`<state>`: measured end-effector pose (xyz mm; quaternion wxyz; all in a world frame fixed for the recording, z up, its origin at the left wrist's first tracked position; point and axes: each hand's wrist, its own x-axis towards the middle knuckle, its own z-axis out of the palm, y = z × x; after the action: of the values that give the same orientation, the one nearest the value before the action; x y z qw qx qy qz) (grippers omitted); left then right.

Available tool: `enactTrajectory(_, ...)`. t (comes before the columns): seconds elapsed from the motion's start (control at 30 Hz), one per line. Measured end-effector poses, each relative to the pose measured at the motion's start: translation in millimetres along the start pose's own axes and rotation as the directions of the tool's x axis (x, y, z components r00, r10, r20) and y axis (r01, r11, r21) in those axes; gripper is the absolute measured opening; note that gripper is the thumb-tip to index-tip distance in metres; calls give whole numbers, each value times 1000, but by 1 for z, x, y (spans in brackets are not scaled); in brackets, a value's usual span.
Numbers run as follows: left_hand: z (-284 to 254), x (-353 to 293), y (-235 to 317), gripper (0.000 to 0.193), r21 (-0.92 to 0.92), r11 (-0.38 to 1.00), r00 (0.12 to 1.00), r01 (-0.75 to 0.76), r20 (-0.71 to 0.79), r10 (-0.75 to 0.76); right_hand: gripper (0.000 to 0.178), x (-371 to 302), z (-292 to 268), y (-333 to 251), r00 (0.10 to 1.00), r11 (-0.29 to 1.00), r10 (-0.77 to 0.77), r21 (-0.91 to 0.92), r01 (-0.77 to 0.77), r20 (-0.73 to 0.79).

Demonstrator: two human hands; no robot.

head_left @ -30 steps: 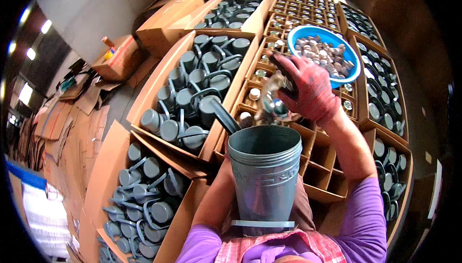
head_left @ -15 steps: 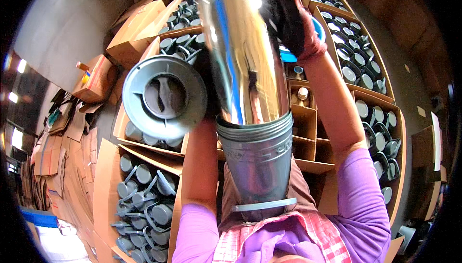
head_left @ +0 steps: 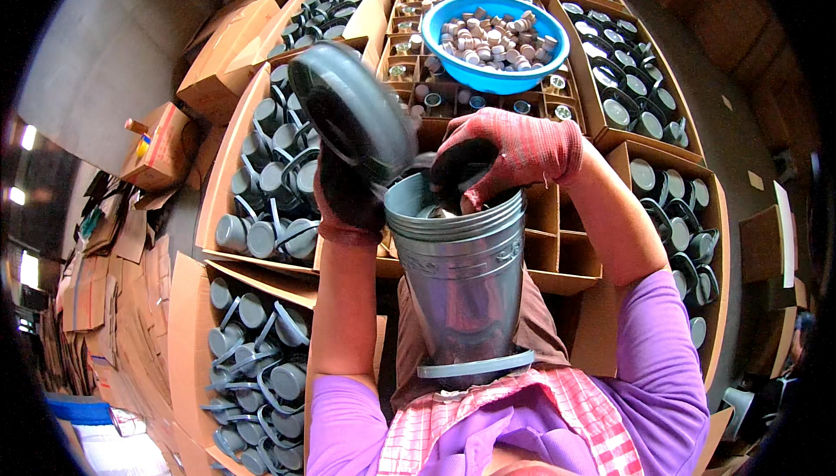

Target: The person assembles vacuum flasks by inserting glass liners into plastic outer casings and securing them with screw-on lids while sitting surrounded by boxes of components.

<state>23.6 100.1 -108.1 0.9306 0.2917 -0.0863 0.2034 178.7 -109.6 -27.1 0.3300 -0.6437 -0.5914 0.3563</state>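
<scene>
1. Head view: the grey casing sits before me, its long axis running from near base to far mouth.
2. My right grip, nearest that mouth, dips in over a silvery piece; clamped or apart, I cannot tell.
3. My left grip is just left of the casing, by the tilted dark lid; its hold is hidden.

Your right hand wears a red knit glove with black on the palm side; your left hand shows black above a red cuff. Your sleeves are plain purple, your apron red-and-white check, your trousers brown. The container is grey-green, the round part dark grey. Beyond the tan divided carton's near edge, the basin is bright blue, its caps off-white and brownish.
</scene>
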Motion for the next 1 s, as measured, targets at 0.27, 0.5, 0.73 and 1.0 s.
enactTrajectory(0.27,30,-26,2,68,661,427,710,-616,233,664,73,-5,45,26,760,452,-45,665,594,-649)
enactTrajectory(0.5,78,-20,-3,59,768,368,851,-525,478,215,60,6,77,45,634,315,-150,571,758,-758)
enactTrajectory(0.73,71,-25,-8,51,658,298,720,-692,658,218,52,-3,80,38,561,312,-220,488,816,-798)
enactTrajectory(1.0,134,-21,24,66,765,69,731,-641,635,-252,76,-53,71,8,500,804,-431,-69,591,-751)
